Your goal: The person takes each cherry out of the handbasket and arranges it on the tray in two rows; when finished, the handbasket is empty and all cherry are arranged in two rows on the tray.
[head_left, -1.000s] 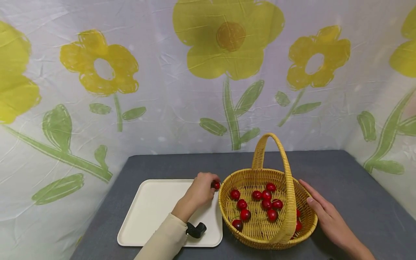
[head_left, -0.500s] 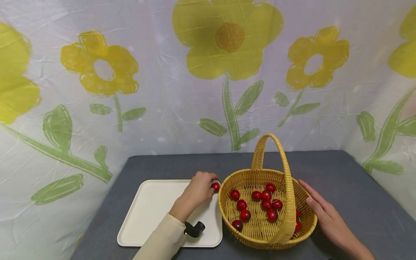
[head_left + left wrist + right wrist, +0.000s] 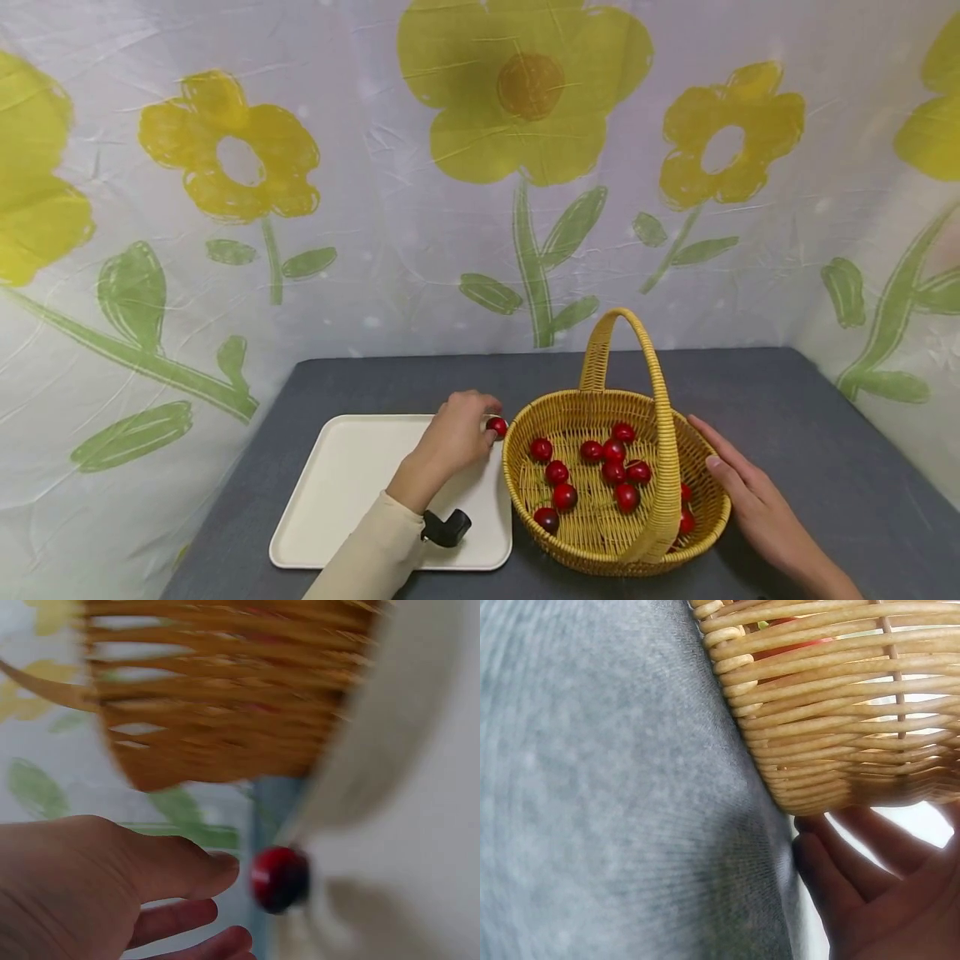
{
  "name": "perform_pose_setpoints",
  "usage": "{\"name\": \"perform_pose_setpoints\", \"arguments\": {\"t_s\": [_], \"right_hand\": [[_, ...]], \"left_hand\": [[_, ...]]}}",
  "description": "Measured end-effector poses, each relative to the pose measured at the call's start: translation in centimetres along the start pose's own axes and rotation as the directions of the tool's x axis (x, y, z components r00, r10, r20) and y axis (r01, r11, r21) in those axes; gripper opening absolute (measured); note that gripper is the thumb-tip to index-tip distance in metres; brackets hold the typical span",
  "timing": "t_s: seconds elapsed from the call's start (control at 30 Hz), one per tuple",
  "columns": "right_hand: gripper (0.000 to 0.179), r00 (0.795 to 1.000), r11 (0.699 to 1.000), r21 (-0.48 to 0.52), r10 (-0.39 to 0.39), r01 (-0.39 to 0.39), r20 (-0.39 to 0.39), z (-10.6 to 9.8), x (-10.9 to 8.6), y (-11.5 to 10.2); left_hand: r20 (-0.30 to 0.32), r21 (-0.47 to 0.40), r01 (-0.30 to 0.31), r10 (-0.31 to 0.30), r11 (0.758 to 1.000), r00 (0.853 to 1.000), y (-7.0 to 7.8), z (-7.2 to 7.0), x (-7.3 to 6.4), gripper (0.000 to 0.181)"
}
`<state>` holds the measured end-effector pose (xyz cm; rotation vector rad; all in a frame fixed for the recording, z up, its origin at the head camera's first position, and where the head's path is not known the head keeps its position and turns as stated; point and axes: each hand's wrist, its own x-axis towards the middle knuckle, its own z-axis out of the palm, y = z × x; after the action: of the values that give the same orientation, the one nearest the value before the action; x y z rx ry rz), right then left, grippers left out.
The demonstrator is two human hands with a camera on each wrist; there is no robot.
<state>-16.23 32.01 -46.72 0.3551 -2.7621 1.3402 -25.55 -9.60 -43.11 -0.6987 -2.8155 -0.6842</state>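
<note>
A dark red cherry (image 3: 497,427) lies at the far right corner of the white tray (image 3: 360,492). My left hand (image 3: 456,433) is over that corner, beside the cherry. In the left wrist view a small gap parts the thumb (image 3: 199,874) from the cherry (image 3: 279,879), and the other fingers bend loosely below. To the tray's right stands a yellow wicker basket (image 3: 551,546) with a tall handle and several cherries (image 3: 627,497) inside. My right hand (image 3: 761,504) rests against the basket's right side, its fingers extended along the outside and thumb near the rim.
The tray and basket stand side by side on a dark grey tabletop (image 3: 810,433). A flower-printed cloth (image 3: 360,250) hangs behind and at both sides. The basket's arched handle (image 3: 652,367) rises over its right half.
My left hand has shifted slightly left, and its fingers now stand apart from the cherry they were closed around. The right hand keeps its place at the basket.
</note>
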Motion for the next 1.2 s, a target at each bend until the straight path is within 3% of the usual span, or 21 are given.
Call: {"name": "perform_pose_setpoints", "arguments": {"t_s": [0.13,0.3,0.33,0.43,0.53,0.57,0.67,0.73,0.8,0.9,0.97,1.03,1.1,1.2], "right_hand": [[0.053,1.000,1.000,0.012,-0.010,0.010,-0.004,0.1,0.0,0.0],[0.053,1.000,0.999,0.042,-0.022,0.022,0.003,0.1,0.0,0.0],[0.053,1.000,0.999,0.044,-0.023,0.023,0.004,0.1,0.0,0.0],[0.053,1.000,0.999,0.046,-0.023,0.023,0.003,0.1,0.0,0.1],[0.054,1.000,0.999,0.044,-0.017,0.016,0.006,0.0,0.0,0.1],[0.054,1.000,0.999,0.042,-0.012,0.012,0.008,0.0,0.0,0.0],[0.054,1.000,0.999,0.044,-0.003,0.002,0.016,0.0,0.0,-0.1],[0.054,1.000,0.999,0.038,0.005,-0.005,0.015,0.0,0.1,-0.1],[0.053,1.000,1.000,0.029,0.006,-0.006,0.012,0.0,0.1,-0.2],[0.053,1.000,1.000,0.026,0.006,-0.006,0.004,0.0,0.1,-0.2],[0.053,1.000,0.999,0.042,0.000,0.000,0.004,0.1,0.1,-0.1],[0.054,1.000,0.998,0.059,-0.004,0.004,0.007,0.1,0.1,-0.1],[0.054,1.000,0.998,0.070,-0.002,0.001,0.009,0.1,0.1,0.0],[0.054,1.000,0.998,0.066,0.004,-0.004,0.011,0.1,0.2,0.1]], "left_hand": [[-0.012,-0.191,0.037,-0.040,0.981,0.999,0.9,-2.3,-0.3,0.035],[0.033,-0.455,0.027,-0.014,0.890,0.999,1.6,-5.0,-0.9,0.039],[0.053,-0.503,0.022,0.005,0.864,0.999,1.6,-5.4,-0.9,0.040],[0.132,-0.658,0.016,0.094,0.753,0.987,1.6,-6.2,-1.1,0.045],[0.204,-0.771,0.034,0.196,0.636,0.959,1.6,-6.5,-1.1,0.048],[0.221,-0.793,0.040,0.227,0.608,0.948,1.7,-6.5,-1.1,0.049],[0.248,-0.819,0.035,0.298,0.573,0.922,1.9,-6.3,-1.2,0.049],[0.257,-0.812,0.019,0.328,0.583,0.909,2.3,-6.0,-1.2,0.048],[0.275,-0.786,0.005,0.342,0.618,0.899,2.8,-5.5,-1.1,0.046],[0.324,-0.696,-0.023,0.342,0.718,0.882,4.0,-4.4,-0.8,0.041],[0.358,-0.588,-0.071,0.338,0.806,0.870,5.1,-3.5,-0.5,0.035],[0.386,-0.463,-0.131,0.333,0.877,0.861,6.3,-2.7,-0.2,0.029],[0.399,-0.332,-0.199,0.329,0.922,0.856,7.5,-1.9,0.1,0.024],[0.428,-0.175,-0.258,0.310,0.950,0.849,9.0,-0.7,0.3,0.026]]}}
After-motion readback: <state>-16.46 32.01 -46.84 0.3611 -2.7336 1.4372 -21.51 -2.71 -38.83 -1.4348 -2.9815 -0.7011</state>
